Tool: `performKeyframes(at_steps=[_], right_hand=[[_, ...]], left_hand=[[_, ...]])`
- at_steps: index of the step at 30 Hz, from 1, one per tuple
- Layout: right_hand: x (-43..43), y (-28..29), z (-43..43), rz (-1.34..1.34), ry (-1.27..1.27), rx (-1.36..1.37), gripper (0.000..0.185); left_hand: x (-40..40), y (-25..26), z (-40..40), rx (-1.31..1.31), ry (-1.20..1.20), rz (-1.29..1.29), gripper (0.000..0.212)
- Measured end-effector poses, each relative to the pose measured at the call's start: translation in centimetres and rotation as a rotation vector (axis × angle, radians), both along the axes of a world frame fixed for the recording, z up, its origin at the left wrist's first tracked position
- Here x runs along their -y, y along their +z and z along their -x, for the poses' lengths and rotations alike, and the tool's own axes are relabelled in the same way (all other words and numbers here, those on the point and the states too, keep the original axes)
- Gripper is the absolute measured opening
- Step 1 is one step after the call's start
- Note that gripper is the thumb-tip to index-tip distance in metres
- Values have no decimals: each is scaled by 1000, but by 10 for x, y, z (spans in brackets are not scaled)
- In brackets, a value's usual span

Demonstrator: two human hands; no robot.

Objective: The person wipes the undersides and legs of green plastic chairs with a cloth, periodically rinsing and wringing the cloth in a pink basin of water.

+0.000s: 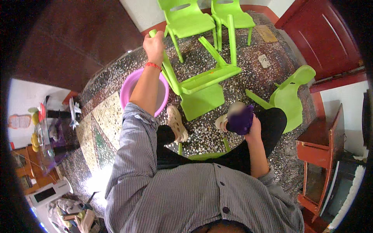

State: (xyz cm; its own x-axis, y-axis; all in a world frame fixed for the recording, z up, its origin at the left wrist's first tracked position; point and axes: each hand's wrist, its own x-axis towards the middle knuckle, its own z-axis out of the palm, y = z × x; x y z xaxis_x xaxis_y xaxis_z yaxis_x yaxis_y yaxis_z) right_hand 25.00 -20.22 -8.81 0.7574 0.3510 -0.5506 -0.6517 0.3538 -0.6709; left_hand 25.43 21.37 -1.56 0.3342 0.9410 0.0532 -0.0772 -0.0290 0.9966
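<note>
My left hand [154,48] is closed around one leg of a light-green plastic chair [208,78]. The chair is tipped over, its legs pointing up and away from me and its hollow underside showing. Nearer my feet a flat green panel of it hangs down. In my right hand [254,126] is a bunched purple cloth [244,121], held over my knee, apart from the chair. A blurred pale patch covers part of the view beside the cloth. Beneath my left forearm stands a pink-purple plastic basin [124,87]; the arm hides some of it and its contents cannot be made out.
Two green chairs [191,21] stand upright by the far wall. Another green chair [287,99] is at my right. A wooden cabinet [316,151] stands farther right, near a dark red door [323,38]. At left are a model airplane [74,113] and cluttered furniture. The floor [107,110] is speckled terrazzo.
</note>
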Motion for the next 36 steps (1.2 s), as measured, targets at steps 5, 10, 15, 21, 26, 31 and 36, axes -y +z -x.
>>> performKeyframes(at_steps=[5,10,15,21,26,31,36], right_hand=[[11,12,-6,134,-137,-24,28],[14,21,-6,107,-194,76,18],[12,31,-10,55,-170,131,18],[-35,42,-20,70,-140,96,25],[-116,42,-43,90,158,237,26],[-252,4,-40,181,716,453,33],[-384,-45,32,235,1069,427,33]], left_hand=[[-16,-36,-47,108,55,24,25],[-13,-102,-85,327,107,263,29],[-4,-154,-85,235,200,502,35],[-42,-177,-38,-48,-200,706,54],[-47,-122,30,-263,-421,531,83],[-81,-106,135,-325,-461,535,73],[-84,-185,244,-24,-147,781,81]])
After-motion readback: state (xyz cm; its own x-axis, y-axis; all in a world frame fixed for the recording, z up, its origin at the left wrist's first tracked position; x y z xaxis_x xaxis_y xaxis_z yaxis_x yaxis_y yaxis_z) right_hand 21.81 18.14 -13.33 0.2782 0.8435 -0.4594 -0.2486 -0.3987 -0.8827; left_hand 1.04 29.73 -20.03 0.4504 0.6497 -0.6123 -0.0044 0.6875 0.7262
